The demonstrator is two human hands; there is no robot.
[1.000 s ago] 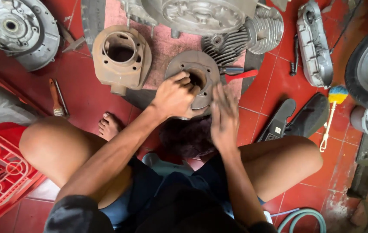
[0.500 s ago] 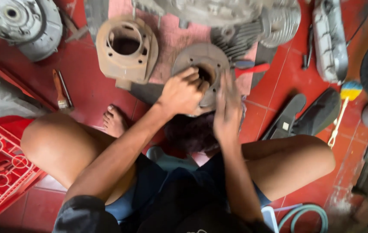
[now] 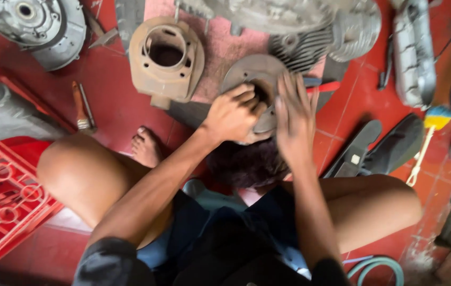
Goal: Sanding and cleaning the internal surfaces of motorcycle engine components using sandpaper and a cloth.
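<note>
The person sits low on the red tiled floor (image 3: 119,106), knees wide apart, and both hands work on a round grey metal plate (image 3: 252,74) that lies between the feet, just in front of a dark rag (image 3: 246,161). The left hand (image 3: 233,114) is clenched over the near edge of the plate, the fingers curled tight at its middle hole; whether they pinch a small part or tool there I cannot tell, because the hand itself hides it. The right hand (image 3: 294,119) lies flat beside it, the fingers stretched out and pressing on the right part of the plate — released, not gripping anything.

How far the work has come is hard to judge. The plate is free on the floor and not mounted on any engine, and many other parts lie separated around it: a brown cylinder block (image 3: 166,58) just to the left of the plate, a finned cylinder head (image 3: 336,37) behind it, a large grey casing (image 3: 260,13) at the top, and a round engine cover (image 3: 35,26) far at the left. So the engine looks fully taken apart, and the cleaning or fitting at the middle of the plate seems, in my opinion, to be in progress — nothing shows it finished.

A screwdriver with a brown handle (image 3: 80,108) lies untouched near the left knee, and a red plastic crate (image 3: 3,196) stands at the left side.
</note>
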